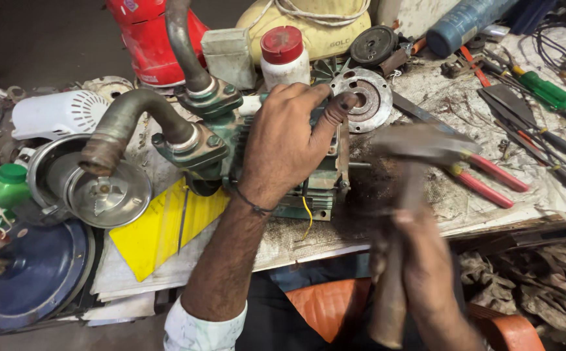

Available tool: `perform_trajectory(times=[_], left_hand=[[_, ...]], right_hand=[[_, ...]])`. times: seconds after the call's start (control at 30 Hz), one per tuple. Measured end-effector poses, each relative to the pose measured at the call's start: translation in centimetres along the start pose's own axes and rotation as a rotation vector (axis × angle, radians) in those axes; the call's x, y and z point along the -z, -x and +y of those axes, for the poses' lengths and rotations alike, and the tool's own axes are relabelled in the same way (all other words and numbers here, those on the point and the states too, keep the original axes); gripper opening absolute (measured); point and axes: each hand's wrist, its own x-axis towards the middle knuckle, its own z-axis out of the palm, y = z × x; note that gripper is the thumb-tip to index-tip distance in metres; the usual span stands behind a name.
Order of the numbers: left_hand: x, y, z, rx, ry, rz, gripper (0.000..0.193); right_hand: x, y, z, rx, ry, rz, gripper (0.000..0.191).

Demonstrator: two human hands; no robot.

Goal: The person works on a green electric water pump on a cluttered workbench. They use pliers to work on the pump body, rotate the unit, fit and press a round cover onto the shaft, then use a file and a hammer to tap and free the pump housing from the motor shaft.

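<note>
A green water pump motor (315, 188) with two bent metal pipes (127, 123) lies on the workbench. My left hand (283, 140) grips the top of its body, fingers curled over the far edge. My right hand (426, 266) holds a hammer by its wooden handle (393, 286); the hammer head (419, 140) is blurred by motion, just right of the motor's shaft end. A thin shaft (360, 165) sticks out of the motor toward the hammer.
A round metal flange (369, 97) lies behind the motor. Red-handled pliers (484, 179), screwdrivers (543, 88) and other tools crowd the right. A white jar with red lid (283, 55), yellow sheet (159, 231), steel bowl (101, 192) and blue disc (36, 273) sit left.
</note>
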Motion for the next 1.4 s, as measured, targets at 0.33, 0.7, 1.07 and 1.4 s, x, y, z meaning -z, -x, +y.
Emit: perform_trajectory(times=[0.33,0.7,1.07,1.4], left_hand=[[0.2,0.2,-0.1,-0.028,0.027,0.027,0.069],[0.4,0.2,0.0,-0.049,0.001,0.019,0.066],[0.3,0.3,-0.1,-0.039,0.019,0.012,0.067],[0.6,0.2,-0.1,-0.019,0.014,-0.009,0.071]], right_hand=[[-1.8,-0.7,-1.5,-0.107,0.016,-0.142,0.037],[0.5,-4.6,-0.5,-0.151,-0.084,0.067,0.031],[-0.1,-4.0,0.0,-0.293,-0.139,-0.006,0.03],[-1.1,-3.7,0.2,-0.285,-0.089,0.019,0.026]])
